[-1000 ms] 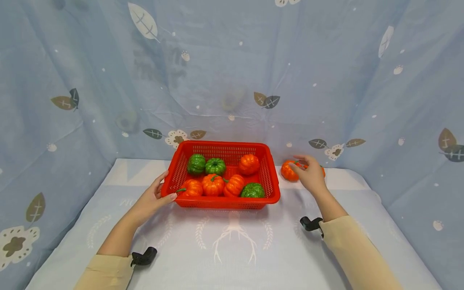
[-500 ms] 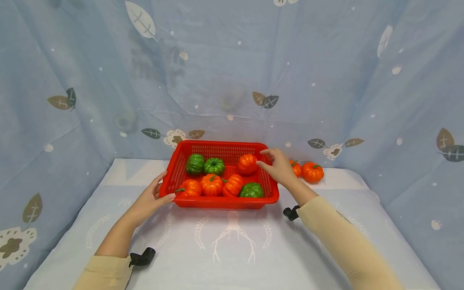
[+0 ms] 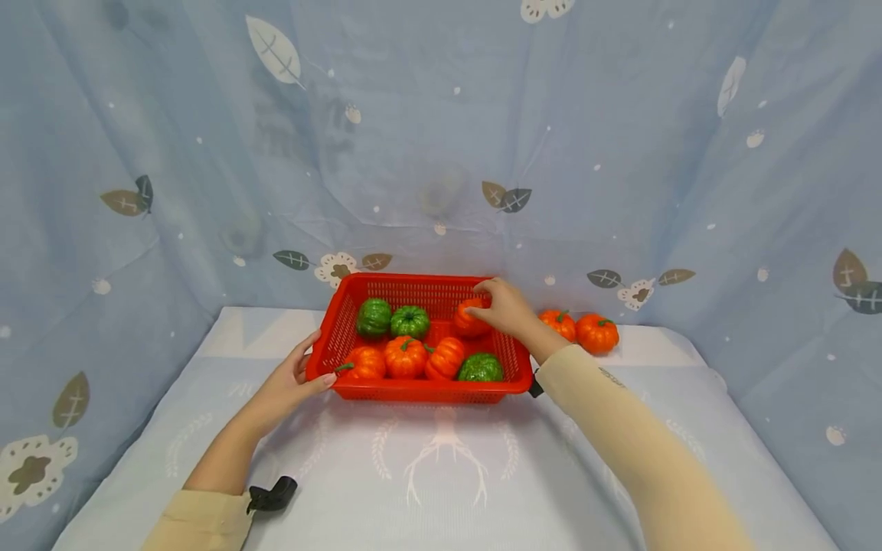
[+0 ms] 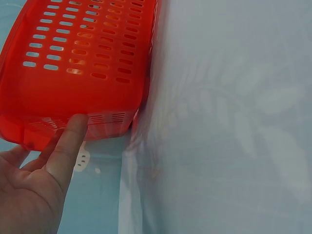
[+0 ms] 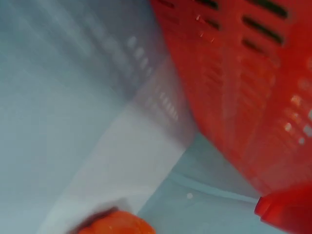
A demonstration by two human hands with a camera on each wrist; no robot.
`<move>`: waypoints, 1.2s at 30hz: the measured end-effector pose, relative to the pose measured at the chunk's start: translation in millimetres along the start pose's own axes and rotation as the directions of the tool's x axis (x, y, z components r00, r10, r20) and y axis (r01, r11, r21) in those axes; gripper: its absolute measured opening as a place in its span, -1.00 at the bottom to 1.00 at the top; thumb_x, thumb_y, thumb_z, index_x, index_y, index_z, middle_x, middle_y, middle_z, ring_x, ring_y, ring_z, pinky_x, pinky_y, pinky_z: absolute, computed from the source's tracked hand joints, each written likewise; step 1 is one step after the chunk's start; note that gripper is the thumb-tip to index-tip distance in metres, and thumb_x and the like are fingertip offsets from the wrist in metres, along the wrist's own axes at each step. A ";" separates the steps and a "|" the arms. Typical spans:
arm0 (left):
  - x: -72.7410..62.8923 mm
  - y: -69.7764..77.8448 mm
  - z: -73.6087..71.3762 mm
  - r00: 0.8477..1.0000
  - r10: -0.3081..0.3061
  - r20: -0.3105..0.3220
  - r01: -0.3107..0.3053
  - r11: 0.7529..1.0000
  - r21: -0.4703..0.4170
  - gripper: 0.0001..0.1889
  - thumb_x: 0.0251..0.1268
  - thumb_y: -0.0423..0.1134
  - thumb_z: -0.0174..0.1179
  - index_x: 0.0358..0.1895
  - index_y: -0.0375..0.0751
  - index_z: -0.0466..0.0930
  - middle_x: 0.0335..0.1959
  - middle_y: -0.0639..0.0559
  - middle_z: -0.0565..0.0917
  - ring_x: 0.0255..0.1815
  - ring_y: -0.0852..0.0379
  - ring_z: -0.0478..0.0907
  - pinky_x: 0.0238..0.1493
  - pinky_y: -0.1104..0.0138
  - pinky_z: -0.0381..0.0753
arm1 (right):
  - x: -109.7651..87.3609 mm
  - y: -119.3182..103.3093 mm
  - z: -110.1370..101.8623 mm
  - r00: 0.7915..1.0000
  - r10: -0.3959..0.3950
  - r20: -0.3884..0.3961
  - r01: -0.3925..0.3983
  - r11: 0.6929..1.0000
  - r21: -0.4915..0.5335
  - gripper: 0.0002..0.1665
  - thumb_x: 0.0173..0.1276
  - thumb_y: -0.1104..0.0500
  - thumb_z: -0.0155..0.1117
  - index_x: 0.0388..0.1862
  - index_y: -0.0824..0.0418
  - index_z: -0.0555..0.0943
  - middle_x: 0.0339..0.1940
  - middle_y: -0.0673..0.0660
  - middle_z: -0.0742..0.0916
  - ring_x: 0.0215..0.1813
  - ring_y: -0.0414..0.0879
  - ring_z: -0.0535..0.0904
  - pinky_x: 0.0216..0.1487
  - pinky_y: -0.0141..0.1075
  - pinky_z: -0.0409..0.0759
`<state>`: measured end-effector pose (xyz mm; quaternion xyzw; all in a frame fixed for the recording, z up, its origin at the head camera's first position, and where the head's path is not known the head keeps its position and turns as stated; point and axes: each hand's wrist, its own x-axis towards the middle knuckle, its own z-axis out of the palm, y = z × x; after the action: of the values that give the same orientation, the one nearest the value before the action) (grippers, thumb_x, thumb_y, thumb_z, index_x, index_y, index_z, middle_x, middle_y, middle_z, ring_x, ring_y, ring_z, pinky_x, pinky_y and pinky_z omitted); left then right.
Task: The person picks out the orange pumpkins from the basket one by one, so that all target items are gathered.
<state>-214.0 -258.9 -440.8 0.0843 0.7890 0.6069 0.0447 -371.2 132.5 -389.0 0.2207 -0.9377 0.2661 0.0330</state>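
A red plastic basket (image 3: pixel 413 389) with slotted walls holds several small orange and green pumpkins. My left hand (image 3: pixel 285 386) grips its near left corner, thumb over the rim and fingers along the outer side. In the left wrist view, fingers of the left hand (image 4: pixel 44 180) press against the basket wall (image 4: pixel 87 92). My right hand (image 3: pixel 506 306) reaches over the basket's right side. Its thumb and fingers curl round an orange pumpkin (image 3: pixel 467 320) at the back right, partly covering it. The right wrist view misses that hand and shows the basket's outer wall (image 5: pixel 229 97).
Two orange pumpkins (image 3: pixel 597 334) stand on the table to the right of the basket; one orange pumpkin (image 5: pixel 117 224) shows in the right wrist view. The pale cloth-covered table (image 3: pixel 441 490) backs onto a hanging blue patterned curtain (image 3: pixel 441 138).
My right hand has moved left from the two pumpkins on the table, over the basket's right rim, to the back-right pumpkin. The left hand stays on the basket.
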 end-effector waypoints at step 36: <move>-0.6 -0.1 0.3 1.000 0.004 -0.009 -0.004 1.000 -0.004 -0.02 0.33 -0.23 0.32 0.64 -0.02 -0.19 0.49 -0.35 0.23 0.40 -0.31 0.34 0.08 0.44 0.56 | 5.8 3.4 3.3 0.992 -0.050 0.112 0.060 0.994 -0.087 -0.30 0.16 0.07 0.58 0.22 0.35 0.60 0.15 0.26 0.63 0.22 0.15 0.52 0.30 -0.04 0.47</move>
<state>-213.3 -258.8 -441.0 0.0831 0.7877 0.6091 0.0401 -377.7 131.1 -392.5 0.2593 -0.9427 0.2098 -0.0014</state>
